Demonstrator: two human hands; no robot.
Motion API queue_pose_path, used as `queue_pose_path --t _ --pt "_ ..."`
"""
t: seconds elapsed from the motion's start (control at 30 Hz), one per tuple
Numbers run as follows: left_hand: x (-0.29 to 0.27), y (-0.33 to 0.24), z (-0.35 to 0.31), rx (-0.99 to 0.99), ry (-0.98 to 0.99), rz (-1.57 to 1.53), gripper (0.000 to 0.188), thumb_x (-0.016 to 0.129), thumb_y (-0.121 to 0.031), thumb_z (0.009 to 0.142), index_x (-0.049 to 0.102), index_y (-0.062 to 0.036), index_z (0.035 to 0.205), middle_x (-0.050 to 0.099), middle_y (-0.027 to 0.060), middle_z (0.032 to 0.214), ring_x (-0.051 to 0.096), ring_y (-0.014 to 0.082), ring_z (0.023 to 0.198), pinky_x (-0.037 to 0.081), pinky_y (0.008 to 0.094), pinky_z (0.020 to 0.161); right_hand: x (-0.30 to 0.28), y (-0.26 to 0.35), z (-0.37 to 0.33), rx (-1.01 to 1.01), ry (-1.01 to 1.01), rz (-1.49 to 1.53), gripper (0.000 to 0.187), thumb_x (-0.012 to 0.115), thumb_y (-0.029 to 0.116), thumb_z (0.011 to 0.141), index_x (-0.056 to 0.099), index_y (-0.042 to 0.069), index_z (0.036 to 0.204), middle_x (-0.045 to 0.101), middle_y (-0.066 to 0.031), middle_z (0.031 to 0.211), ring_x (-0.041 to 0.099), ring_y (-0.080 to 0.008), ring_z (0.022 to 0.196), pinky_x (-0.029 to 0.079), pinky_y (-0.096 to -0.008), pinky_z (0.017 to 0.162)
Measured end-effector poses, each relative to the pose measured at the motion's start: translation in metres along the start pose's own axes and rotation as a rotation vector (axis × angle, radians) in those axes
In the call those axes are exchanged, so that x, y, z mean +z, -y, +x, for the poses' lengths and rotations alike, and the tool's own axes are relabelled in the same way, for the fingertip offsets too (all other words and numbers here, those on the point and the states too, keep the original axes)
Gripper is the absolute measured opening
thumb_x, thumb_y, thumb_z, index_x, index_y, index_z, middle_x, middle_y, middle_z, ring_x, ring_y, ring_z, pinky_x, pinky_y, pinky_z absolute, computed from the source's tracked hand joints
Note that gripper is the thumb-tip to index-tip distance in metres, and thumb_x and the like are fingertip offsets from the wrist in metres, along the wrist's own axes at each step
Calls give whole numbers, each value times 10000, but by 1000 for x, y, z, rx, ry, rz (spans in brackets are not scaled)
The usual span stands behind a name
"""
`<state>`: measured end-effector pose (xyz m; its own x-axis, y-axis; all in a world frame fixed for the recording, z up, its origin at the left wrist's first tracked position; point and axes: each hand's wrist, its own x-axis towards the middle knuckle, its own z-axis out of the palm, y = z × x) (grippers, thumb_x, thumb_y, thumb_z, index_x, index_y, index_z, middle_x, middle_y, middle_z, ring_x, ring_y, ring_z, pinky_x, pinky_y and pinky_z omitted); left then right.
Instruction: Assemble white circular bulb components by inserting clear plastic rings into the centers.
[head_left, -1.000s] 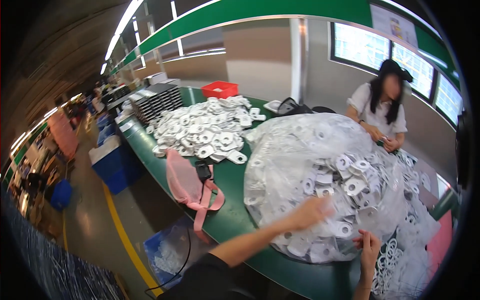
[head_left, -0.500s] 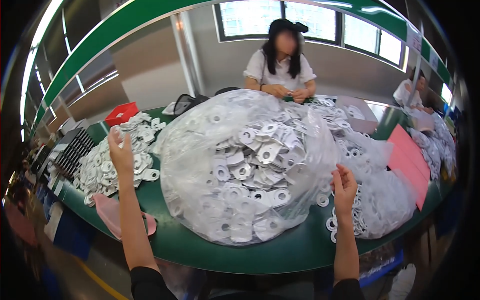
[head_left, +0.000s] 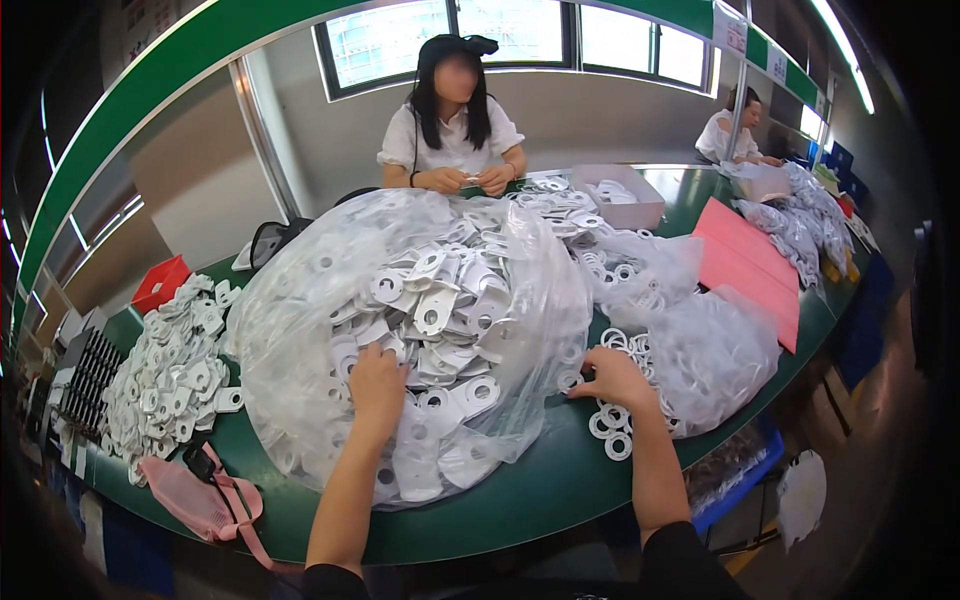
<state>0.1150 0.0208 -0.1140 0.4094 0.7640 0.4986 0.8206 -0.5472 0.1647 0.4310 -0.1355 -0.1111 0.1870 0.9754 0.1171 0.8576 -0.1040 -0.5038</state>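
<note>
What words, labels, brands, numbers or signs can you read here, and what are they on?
Nothing is readable.
White sign on the green beam, upper right: too small.
Smaller sign beside it: too small.
Poster, upper left: blurred.
White parts: no lettering I can make out.

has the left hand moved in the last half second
Yes. Judged against the big plastic bag, the left hand has moved rightward, from left of it to over the white parts inside.

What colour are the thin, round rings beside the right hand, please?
Thin white rings, head view.
</note>
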Motion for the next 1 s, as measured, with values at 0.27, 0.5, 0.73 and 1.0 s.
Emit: queue_pose_path --t 0.27,0.5,0.73,1.0 --pt "-35 -9 2 -268 -195 -812 175 632 -176 809 622 -4 777 573 108 1029 517 225 941 396 306 810 -10 6 -5 130 -213 -12 410 772 312 599 641 33 870 616 -100 816 588 -281 760 460 -372 691" --pt "-39 -69 -40 -549 442 -2314 557 232 -509 944 542 -52 868 460 221 1261 490 372 1113 404 488 945 -3 63 2 -230 -579 499 419 771 117 636 626 71 1027 583 -23 897 513 -121 726 418 -235 606" --pt "-24 -94 -64 -599 760 -2028 404 400 -264 955 323 -66 1298 509 131 1165 529 289 1090 531 423 761 36 95 -10 -638 -131 392 425 756 205 702 618 79 1084 567 -86 980 549 -209 880 477 -281 711" --pt "-18 -88 -66 -657 710 -2003 372 433 -235 947 329 -76 1266 524 195 1192 628 319 862 531 328 566 4 48 11 -54 -657 379 158 683 118 744 643 37 874 597 -77 773 560 -161 634 441 -284 563"
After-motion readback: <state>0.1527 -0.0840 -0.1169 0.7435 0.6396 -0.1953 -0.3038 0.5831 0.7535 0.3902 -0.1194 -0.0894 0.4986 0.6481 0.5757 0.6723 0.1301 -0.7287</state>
